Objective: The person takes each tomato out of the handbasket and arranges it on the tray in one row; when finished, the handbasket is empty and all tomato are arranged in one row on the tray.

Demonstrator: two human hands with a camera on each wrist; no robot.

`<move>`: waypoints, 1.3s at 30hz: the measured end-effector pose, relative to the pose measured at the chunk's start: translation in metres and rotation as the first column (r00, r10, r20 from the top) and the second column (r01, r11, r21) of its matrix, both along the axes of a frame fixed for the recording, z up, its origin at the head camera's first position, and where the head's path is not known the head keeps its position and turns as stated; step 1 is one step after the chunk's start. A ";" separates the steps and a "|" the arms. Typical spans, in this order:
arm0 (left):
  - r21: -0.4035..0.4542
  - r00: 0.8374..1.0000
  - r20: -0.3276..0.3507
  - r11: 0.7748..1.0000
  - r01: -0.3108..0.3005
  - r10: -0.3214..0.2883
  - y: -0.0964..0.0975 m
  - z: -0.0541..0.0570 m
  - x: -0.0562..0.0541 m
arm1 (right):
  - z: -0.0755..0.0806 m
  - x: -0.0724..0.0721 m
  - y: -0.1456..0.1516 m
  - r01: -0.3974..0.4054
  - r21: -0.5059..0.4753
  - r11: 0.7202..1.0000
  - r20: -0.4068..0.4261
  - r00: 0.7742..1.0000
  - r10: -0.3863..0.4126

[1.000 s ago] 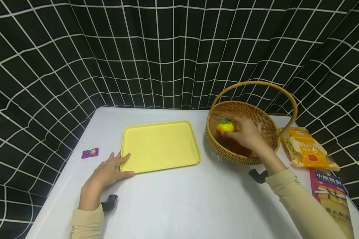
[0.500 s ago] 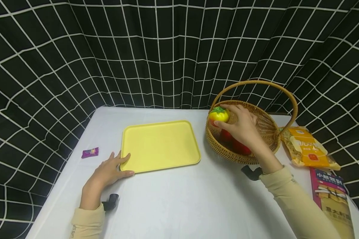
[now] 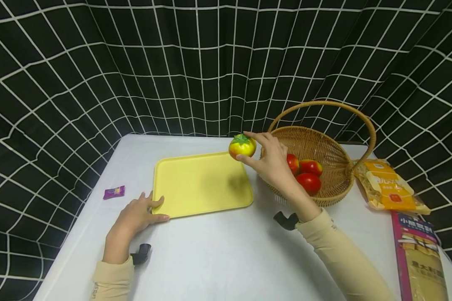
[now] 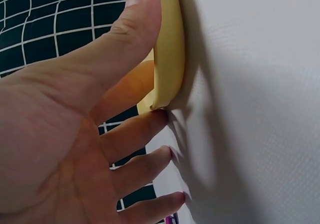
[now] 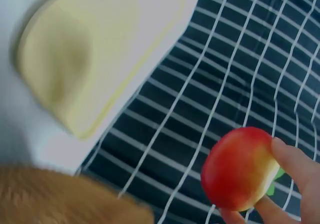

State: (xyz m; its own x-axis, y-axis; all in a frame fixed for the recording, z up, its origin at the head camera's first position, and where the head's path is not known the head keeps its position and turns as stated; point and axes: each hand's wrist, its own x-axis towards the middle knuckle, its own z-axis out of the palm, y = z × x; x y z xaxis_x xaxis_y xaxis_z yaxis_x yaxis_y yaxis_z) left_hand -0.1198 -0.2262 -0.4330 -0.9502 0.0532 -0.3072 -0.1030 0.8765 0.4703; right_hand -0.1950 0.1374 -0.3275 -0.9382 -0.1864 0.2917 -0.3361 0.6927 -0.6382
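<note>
My right hand [image 3: 272, 161] grips a red-and-yellow fruit with a green leafy top [image 3: 242, 146], holding it in the air over the right rear corner of the yellow tray [image 3: 196, 184]. In the right wrist view the fruit's red underside [image 5: 237, 171] faces the camera, with thumb and fingers around its leafy end. At the tray's near left corner, my left hand [image 3: 133, 215] holds the rim: thumb along the front edge, index finger over the left edge. Its other fingers [image 4: 142, 169] spread down to the white table.
A wicker basket [image 3: 333, 165] with a tall arched handle stands at right, holding several red fruits [image 3: 309, 183]. Beside it lie an orange food bag [image 3: 393, 188] and a long pink-edged packet [image 3: 422, 259]. A small purple packet [image 3: 114, 192] lies left of the tray.
My right hand has lifted the fruit out of the basket and carried it left to above the tray, uncovering the red fruits. My left hand has stayed at the tray's corner.
</note>
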 end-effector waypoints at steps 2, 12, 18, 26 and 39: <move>0.009 1.000 0.005 1.000 -0.009 0.008 0.000 0.000 0.000 | -0.005 0.000 -0.012 -0.022 -0.025 0.999 0.002 1.000 0.023; 0.033 1.000 -0.006 0.999 0.007 -0.007 -0.003 -0.001 0.000 | -0.048 -0.009 -0.072 -0.078 -0.119 0.990 0.088 0.992 0.089; 0.033 1.000 -0.011 0.999 0.012 -0.012 -0.003 0.000 0.001 | -0.072 -0.013 -0.103 -0.075 -0.164 0.984 0.176 0.979 0.104; 0.019 1.000 -0.018 1.000 0.015 -0.015 -0.004 -0.001 0.001 | -0.093 -0.013 -0.135 -0.125 -0.175 0.977 0.226 0.960 0.163; 0.026 1.000 -0.024 1.000 0.016 -0.015 -0.005 -0.003 0.002 | -0.113 -0.012 -0.166 -0.183 -0.088 0.979 0.251 0.947 0.199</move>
